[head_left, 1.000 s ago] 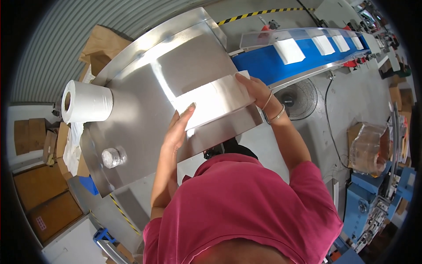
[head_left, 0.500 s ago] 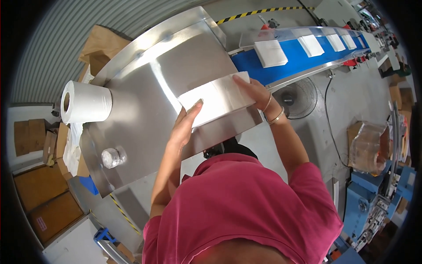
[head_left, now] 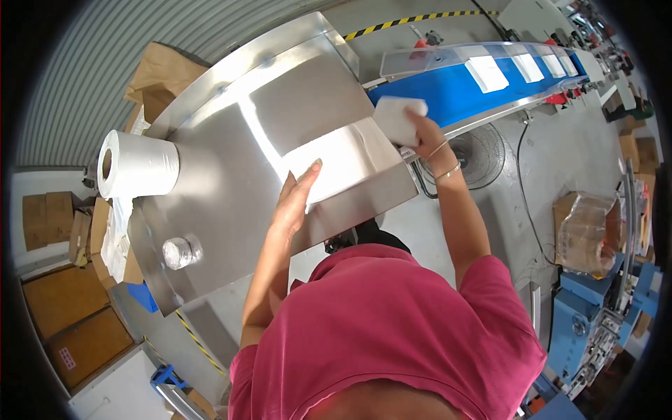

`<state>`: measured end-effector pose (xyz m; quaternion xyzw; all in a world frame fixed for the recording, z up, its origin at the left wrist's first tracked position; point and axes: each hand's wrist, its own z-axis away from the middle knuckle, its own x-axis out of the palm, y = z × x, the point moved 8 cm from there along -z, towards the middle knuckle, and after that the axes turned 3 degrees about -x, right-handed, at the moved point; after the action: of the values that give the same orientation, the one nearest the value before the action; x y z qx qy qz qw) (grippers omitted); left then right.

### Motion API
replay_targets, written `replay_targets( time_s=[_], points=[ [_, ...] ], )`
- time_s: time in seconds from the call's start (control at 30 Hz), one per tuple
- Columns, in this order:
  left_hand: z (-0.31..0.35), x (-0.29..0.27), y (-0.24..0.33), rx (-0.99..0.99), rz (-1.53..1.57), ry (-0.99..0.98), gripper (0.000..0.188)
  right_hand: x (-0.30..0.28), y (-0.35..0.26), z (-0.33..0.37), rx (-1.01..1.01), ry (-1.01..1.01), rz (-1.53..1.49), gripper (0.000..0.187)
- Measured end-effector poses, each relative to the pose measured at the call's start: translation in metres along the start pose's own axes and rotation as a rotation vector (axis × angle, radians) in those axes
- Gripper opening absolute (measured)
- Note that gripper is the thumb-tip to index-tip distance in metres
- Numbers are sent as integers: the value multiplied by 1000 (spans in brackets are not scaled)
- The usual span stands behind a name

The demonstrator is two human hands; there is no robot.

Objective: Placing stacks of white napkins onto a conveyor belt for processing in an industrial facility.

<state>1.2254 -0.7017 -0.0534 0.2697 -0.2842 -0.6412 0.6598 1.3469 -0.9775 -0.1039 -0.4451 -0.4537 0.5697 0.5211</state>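
On the metal table [head_left: 217,168], a long row of white folded paper sheets [head_left: 343,161] lies by the near right edge. My left hand [head_left: 297,199] is closed on the row's left end, its thumb upright against the sheets and the other fingers partly hidden. Past the row's right end, my right hand [head_left: 429,136] grips a white folded paper stack [head_left: 397,119], somewhat blurred, at the near end of the blue conveyor belt [head_left: 448,94]. More white stacks [head_left: 486,75] sit spaced out along the belt.
A large white roll [head_left: 140,164] stands at the table's left edge, with a small roll of clear tape [head_left: 177,253] nearer me. A floor fan [head_left: 476,157] is under the belt. Cardboard boxes [head_left: 588,234] and blue machinery [head_left: 574,308] are at the right.
My right hand has left the row's right end and moved to the belt's end, taking hold of a white stack. The belt's other stacks have shifted. My left hand stays put.
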Motion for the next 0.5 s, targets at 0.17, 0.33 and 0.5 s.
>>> replay_targets(
  time_s=[0.17,0.33,0.5],
  points=[
    [-8,10,2,35,64,-55,118,62,12,20,418,-357,-763,43],
    [-6,22,9,31,26,-68,116,83,-46,46,244,-199,-90,48],
    [2,29,13,-7,1,-27,113,75,-35,44,397,-174,-340,46]
  ],
)
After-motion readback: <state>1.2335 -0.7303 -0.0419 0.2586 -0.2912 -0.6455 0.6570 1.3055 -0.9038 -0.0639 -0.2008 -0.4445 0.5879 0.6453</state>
